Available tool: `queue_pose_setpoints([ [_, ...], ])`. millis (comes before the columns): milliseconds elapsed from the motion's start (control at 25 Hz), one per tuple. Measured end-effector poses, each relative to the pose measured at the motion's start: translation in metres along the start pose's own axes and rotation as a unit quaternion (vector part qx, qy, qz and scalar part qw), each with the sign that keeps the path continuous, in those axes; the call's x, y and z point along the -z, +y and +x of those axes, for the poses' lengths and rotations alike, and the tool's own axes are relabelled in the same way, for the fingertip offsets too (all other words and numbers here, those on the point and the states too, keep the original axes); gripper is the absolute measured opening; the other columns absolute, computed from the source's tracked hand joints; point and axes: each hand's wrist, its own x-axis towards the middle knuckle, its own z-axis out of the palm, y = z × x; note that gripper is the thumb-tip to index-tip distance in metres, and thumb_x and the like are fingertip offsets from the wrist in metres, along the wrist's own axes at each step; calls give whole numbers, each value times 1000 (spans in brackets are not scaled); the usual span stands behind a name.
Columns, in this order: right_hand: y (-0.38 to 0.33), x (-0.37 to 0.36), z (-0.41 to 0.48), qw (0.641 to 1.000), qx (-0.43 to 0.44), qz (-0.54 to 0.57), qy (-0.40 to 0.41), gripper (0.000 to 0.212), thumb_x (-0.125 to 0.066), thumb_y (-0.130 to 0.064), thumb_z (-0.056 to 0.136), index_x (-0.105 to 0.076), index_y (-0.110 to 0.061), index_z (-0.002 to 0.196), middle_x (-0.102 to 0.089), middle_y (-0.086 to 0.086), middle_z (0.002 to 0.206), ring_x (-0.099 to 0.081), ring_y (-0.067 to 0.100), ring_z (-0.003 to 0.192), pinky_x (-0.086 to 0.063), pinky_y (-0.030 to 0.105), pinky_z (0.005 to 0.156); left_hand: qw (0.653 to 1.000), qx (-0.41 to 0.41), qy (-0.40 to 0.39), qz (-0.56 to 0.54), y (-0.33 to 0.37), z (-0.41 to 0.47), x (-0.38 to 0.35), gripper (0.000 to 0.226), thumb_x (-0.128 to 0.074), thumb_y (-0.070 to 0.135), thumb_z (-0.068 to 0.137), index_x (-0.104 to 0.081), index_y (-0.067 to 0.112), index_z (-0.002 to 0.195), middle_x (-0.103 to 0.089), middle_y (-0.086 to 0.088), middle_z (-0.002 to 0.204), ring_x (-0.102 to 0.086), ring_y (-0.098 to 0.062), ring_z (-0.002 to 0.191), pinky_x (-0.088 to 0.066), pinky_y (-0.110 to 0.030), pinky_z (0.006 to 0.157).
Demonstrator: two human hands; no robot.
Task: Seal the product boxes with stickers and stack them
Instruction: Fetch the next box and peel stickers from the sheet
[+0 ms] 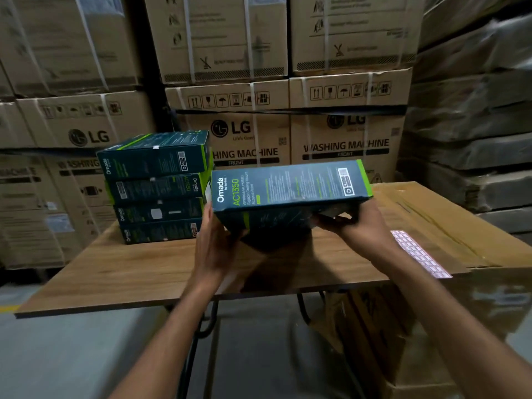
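Big brown cartons [244, 133] fill the wall behind a wooden table [129, 269]. At the far left of the table sits a stack [157, 185] of four dark boxes. A person holds one more box [288, 191] in the air above the table, just right of the stack and tipped a bit. The left hand [213, 243] has its grip on the left end, thumb up the side. Its fingers go under the box, I think, but they are hidden. The right hand [359, 226] curls its grip round the bottom right corner. A pink sticker sheet [420, 254] lies off to the right, well apart from the box. I cannot see a sticker on this box. The stack is not neat — its top box sits crooked. If the new box lands off to one side, the pile could tip over.
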Motion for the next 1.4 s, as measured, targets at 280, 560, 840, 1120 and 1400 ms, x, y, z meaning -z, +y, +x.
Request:
queue_pose_setpoints([
  [280,0,-10,-4,996,42,-46,69,85,-89,-63,63,-59,-30,135,-70,-14,122,-65,9,115,-62,45,90,981,-4,10,-194,44,-11,28,105,-91,20,77,-23,15,157,-45,30,145,-53,4,133,-46,-10,103],
  [560,-58,-5,4,992,119,5,32,109,-94,-32,65,-30,-40,152,-55,-6,140,-57,16,129,-56,50,103,969,6,47,-243,56,22,44,100,-85,30,80,-27,21,162,-59,25,139,-53,2,135,-51,-39,113],
  [840,-119,38,11,933,164,-313,-65,85,-81,-52,81,-43,-33,154,-47,-7,146,-44,11,132,-46,46,110,967,8,31,-255,53,24,48,94,-81,15,86,-29,29,164,-58,20,142,-53,-3,137,-51,-26,110],
  [1120,-112,40,3,935,174,-308,31,75,-90,-48,69,-62,-28,137,-70,-8,122,-64,12,109,-56,41,94,971,-27,59,-229,81,41,43,82,-81,12,91,-37,25,159,-53,7,150,-54,-6,136,-47,-19,110],
  [1400,-95,16,-3,968,51,-128,212,71,-96,-46,61,-68,-34,126,-70,-18,108,-67,3,99,-61,34,87,968,73,9,-241,98,17,6,78,-73,18,98,-28,28,161,-31,4,162,-39,-8,141,-44,-2,96],
])
